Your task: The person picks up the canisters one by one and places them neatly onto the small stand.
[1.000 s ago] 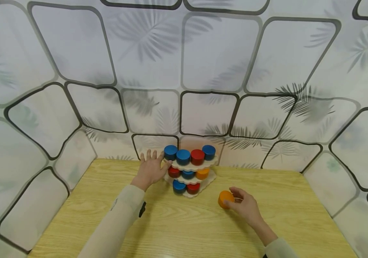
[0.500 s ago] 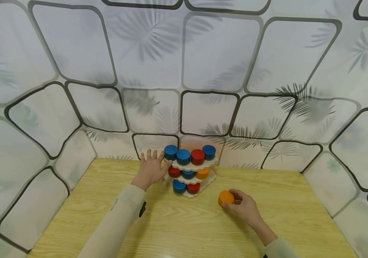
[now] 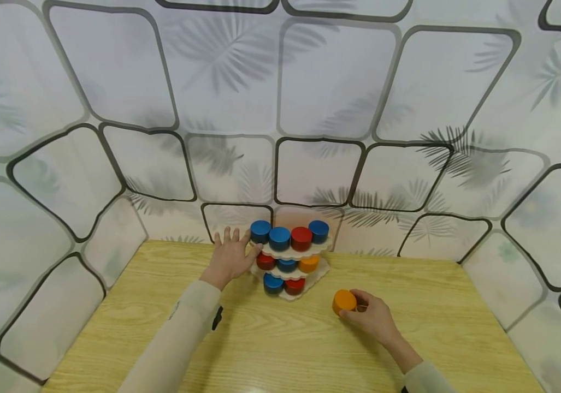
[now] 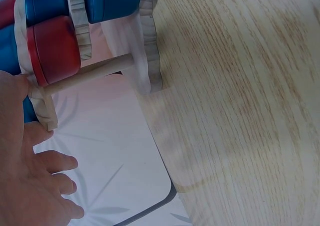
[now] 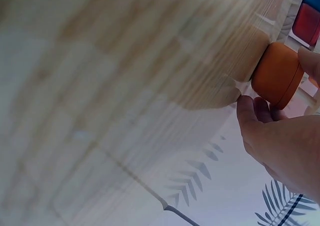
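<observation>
A three-tier pale wooden stand [image 3: 320,271] with scalloped edges bears blue, red and orange round tins. On its top tier sit blue tins [image 3: 279,238] and a red tin [image 3: 301,239]. My left hand [image 3: 229,259] has its fingers spread and touches the top tier's left edge; in the left wrist view its thumb and index finger lie at that edge. Right of the stand, my right hand [image 3: 375,316] holds an orange round tin [image 3: 344,302] between thumb and fingers, low at the table. In the right wrist view the orange tin [image 5: 278,75] shows a seam near one end.
The light wood table [image 3: 280,349] carries the stand near its back edge. A patterned wall covering [image 3: 319,174] rises close behind it and on both sides. Middle-tier tins, including an orange tin [image 3: 308,264], sit partly under the top tier.
Almost nothing differs. My right fingers have shifted slightly around the orange tin, and the left hand stays at the stand.
</observation>
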A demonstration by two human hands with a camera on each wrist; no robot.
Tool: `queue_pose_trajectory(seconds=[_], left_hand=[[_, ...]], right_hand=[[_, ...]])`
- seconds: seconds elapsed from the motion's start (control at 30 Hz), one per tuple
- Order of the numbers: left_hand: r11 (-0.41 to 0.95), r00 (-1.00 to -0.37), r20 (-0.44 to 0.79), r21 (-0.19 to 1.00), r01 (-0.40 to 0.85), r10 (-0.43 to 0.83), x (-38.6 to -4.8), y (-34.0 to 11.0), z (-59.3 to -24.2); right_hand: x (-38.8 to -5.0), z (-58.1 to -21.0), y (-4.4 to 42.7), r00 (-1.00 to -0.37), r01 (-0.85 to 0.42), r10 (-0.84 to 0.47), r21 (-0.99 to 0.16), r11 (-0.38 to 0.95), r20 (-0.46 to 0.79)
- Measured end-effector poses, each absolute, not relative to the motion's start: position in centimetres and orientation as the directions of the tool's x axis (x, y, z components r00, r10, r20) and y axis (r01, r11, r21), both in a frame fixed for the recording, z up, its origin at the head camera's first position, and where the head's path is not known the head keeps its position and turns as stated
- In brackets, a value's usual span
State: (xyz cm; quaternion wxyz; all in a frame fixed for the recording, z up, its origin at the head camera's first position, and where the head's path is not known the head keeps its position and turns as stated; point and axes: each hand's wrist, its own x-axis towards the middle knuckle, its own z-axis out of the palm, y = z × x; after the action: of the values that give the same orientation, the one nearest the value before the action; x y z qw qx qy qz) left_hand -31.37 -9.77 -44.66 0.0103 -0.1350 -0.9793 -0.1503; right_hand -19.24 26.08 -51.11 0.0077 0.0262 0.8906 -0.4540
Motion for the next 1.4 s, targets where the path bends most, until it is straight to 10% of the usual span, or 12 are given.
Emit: queue_pose_trajectory(seconds=[1.4], left_hand=[[0.919, -0.963, 0.057, 0.286, 0.270, 0.265, -31.2, -9.8, -44.5]], right_hand=[[-22.8, -51.6, 21.1, -0.998, -0.025, 0.029, -0.839, 0.543, 0.049]])
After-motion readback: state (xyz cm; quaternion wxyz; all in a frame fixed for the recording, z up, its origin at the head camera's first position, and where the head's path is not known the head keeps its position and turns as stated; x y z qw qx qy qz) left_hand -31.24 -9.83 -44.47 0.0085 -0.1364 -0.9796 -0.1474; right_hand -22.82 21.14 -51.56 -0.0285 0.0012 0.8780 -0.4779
